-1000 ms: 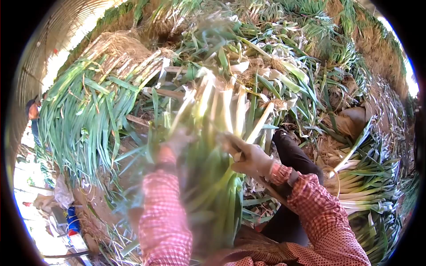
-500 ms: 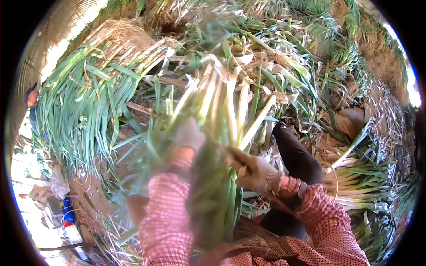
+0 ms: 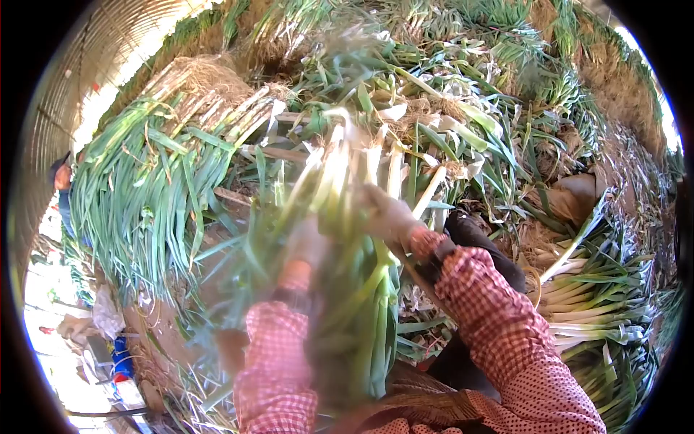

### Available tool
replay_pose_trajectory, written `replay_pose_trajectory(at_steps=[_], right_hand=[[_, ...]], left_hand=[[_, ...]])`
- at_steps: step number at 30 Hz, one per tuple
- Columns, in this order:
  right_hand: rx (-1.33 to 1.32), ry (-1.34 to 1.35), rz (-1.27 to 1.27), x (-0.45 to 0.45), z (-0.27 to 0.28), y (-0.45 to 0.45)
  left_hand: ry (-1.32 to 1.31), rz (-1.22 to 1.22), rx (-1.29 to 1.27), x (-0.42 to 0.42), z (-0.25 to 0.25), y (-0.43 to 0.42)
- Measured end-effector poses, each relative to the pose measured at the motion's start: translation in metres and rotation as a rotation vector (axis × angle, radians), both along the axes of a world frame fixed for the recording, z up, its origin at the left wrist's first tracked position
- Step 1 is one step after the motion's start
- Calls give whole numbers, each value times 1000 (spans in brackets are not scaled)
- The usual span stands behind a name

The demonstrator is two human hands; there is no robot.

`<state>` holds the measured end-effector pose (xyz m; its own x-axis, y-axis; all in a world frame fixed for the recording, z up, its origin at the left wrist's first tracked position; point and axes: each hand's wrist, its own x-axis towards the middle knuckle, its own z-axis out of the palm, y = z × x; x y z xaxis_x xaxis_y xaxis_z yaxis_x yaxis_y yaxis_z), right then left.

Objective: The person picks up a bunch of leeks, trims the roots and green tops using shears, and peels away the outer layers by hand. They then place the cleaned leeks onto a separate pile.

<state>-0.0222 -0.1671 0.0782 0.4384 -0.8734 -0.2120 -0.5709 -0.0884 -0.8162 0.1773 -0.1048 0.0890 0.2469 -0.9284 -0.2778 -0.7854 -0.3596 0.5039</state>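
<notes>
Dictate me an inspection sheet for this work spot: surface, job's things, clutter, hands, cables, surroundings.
Surface: brown ground shows at lower left between plant scraps.
Job's things: leeks lie in the middle, pale ends pointing away from the wearer, green leaves towards the lap.
Clutter: loose leaves beyond the leeks; a pale bag and a blue item at lower left.
Hands: left hand and right hand are at the leeks; both blurred, grip unclear.
Cables: one dark strand at lower left, possibly a cable.
Surroundings: leek pile to the left, ribbed wall at upper left, another person at the left edge.
</notes>
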Motion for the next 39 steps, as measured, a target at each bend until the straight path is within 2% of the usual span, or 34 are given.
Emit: replay_pose_trajectory(at_steps=[2,4,7,8,9,11,13,14,17,18,20,23,24,25,26,27,28,29,30,31,32,35,38,39], right_hand=[[-38,-40,27,14,-35,-45],[-21,25,-23,20,-28,-61],[137,-77,11,9,-4,-44],[113,-95,56,2,-4,-30],[52,-110,155,-8,10,-7],[143,-91,295,-21,40,31],[117,-21,410,-22,35,47],[99,11,415,-20,33,52],[93,124,374,2,36,44],[87,166,334,11,30,36],[11,183,307,26,20,16],[80,197,182,46,20,-21],[97,159,109,49,19,-31],[114,121,36,51,12,-39],[15,119,48,52,6,-44],[97,80,108,44,-2,-42],[177,42,169,37,17,-25],[255,4,234,30,26,-9],[57,68,379,17,20,5],[107,85,437,13,32,18],[123,124,436,15,31,21],[114,178,367,29,24,16],[36,188,253,48,15,-13],[7,195,213,52,11,-24]], left_hand=[[137,-13,-89,15,-15,7],[221,-10,-91,32,-28,12],[410,43,-141,61,-60,27],[414,9,-129,65,-63,30],[297,-71,-81,56,-56,35],[61,-232,27,19,-29,48],[17,-354,-76,-10,-23,60],[57,-271,-51,-15,-26,62],[126,-467,77,17,0,26],[-20,-333,24,24,13,17],[-136,-101,-324,51,-30,-14],[-258,-16,-394,43,-19,-35],[-316,-80,-376,61,-59,-51],[-325,-58,-337,58,-65,-53],[-335,-40,-297,53,-71,-55],[-344,-24,-257,50,-77,-57],[-274,-63,-195,56,-89,-62],[-222,-3,-231,54,-87,-55],[-172,56,-269,49,-79,-42],[-124,110,-309,45,-75,-38],[-137,153,-182,48,-74,-43],[-202,155,-140,40,-51,-40],[-433,168,-172,40,-57,-49],[-402,158,-143,42,-60,-53]])
